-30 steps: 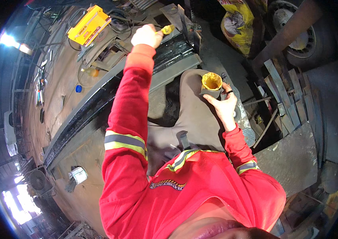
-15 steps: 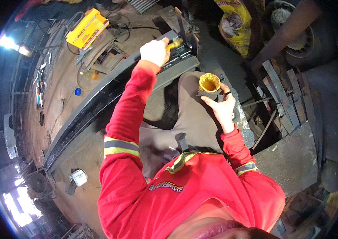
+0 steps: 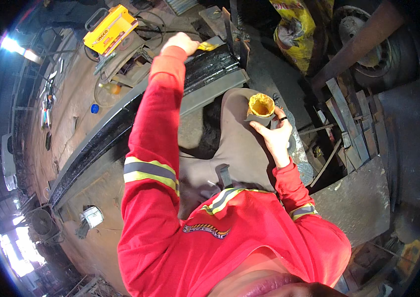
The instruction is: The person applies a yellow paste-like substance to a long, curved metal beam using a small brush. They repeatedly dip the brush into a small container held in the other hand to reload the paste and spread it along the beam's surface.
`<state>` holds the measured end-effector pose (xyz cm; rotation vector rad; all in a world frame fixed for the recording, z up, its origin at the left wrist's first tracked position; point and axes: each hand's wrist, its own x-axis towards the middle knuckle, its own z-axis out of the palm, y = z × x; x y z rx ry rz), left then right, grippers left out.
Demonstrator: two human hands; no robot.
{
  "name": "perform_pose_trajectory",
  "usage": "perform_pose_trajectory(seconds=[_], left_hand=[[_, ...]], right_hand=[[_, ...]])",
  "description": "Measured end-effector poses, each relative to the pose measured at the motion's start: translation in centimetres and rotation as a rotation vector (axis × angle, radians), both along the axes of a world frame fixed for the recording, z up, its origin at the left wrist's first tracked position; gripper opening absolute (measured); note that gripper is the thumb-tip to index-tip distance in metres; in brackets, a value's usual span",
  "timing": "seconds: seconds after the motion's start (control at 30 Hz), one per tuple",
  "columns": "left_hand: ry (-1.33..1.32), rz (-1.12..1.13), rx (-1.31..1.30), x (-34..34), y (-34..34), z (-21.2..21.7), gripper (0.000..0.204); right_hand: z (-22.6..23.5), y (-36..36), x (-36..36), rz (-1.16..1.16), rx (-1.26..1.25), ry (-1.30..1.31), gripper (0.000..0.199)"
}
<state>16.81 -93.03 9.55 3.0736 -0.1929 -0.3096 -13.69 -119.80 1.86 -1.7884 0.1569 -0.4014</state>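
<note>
My left hand [image 3: 181, 44] is closed around a yellow paintbrush [image 3: 209, 46], held over the far end of a long, curved metal beam [image 3: 209, 69]. The beam's channel looks black and glossy, with a grey flange along its near side. Above my thigh, my right hand [image 3: 276, 134] grips a small cup [image 3: 261, 105] with a ragged, yellow-coated rim and amber-yellow inside. The cup is upright, and its lower part is partly hidden by my fingers.
A yellow machine [image 3: 111, 30] with cables stands at the far left, near a bottle [image 3: 111, 88] and a blue cap [image 3: 95, 108]. A white can [image 3: 92, 217] lies at lower left. A yellow sack [image 3: 296, 34], a wheel [image 3: 363, 37] and metal offcuts [image 3: 351, 133] are at right.
My left hand has moved left and farther away along the beam with the paintbrush. My right hand and the cup have stayed nearly in place.
</note>
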Motion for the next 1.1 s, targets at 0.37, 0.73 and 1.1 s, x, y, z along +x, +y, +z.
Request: perform_pose_trajectory(seconds=[0.37, 0.73, 1.1], left_hand=[[-0.013, 0.175, 0.179, -6.5, 1.1, 6.6, 0.039], [-0.243, -0.202, 0.05, -10.0, 1.6, 7.2, 0.02], [-0.201, -0.015, -0.178, -11.6, 6.2, 5.3, 0.032]], right_hand=[[0.2, 0.7, -0.2, 0.005, -0.017, 0.016, 0.064], [-0.3, 1.6, 0.0, 0.03, 0.003, 0.03, 0.064], [0.3, 2.9, 0.7, 0.109, 0.067, 0.022, 0.064]])
